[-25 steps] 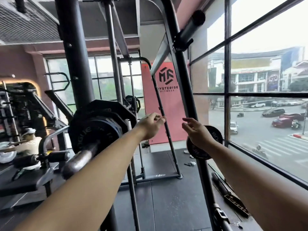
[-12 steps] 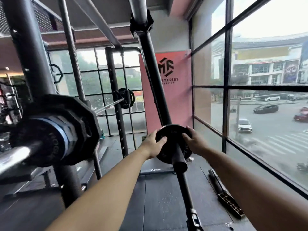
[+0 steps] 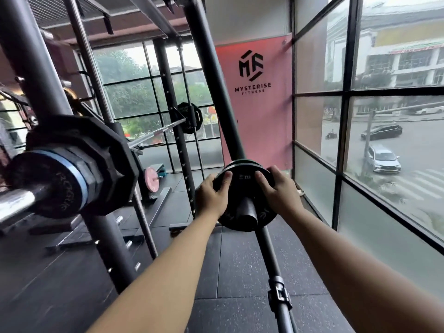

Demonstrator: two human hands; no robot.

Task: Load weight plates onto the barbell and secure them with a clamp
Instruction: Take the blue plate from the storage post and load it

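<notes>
The small weight plate [image 3: 243, 181], black with pale raised marks on its face, sits between the two hands, threaded on a dark peg [image 3: 247, 213] that juts toward the camera from the slanting rack upright [image 3: 216, 97]. The left hand [image 3: 211, 195] holds the plate's rim at about 9 to 10 o'clock, with the thumb laid on the face. The right hand [image 3: 280, 189] holds the rim at about 2 to 3 o'clock, its thumb also on the face. Both hands are closed on the plate, one to each side of the peg.

The barbell [image 3: 14, 204] lies well apart, at 9 o'clock from the hands. Its bright sleeve end points at the camera. It carries loaded plates [image 3: 96, 150], a many-sided black one behind smaller ones, one of which has a blue band.

The fingers of both hands pass behind the plate's rim and are hidden. A second dark rim shows just behind the plate at 12 o'clock; whether it is another plate cannot be told. The marks on the plate's face are partly covered by the thumbs and the peg and too small to read in full. The barbell's sleeve is cut off by the left edge. Low on the upright, at 6 o'clock from the plate, a metal fitting [image 3: 278, 294] clasps the tube; what it is cannot be told.
</notes>
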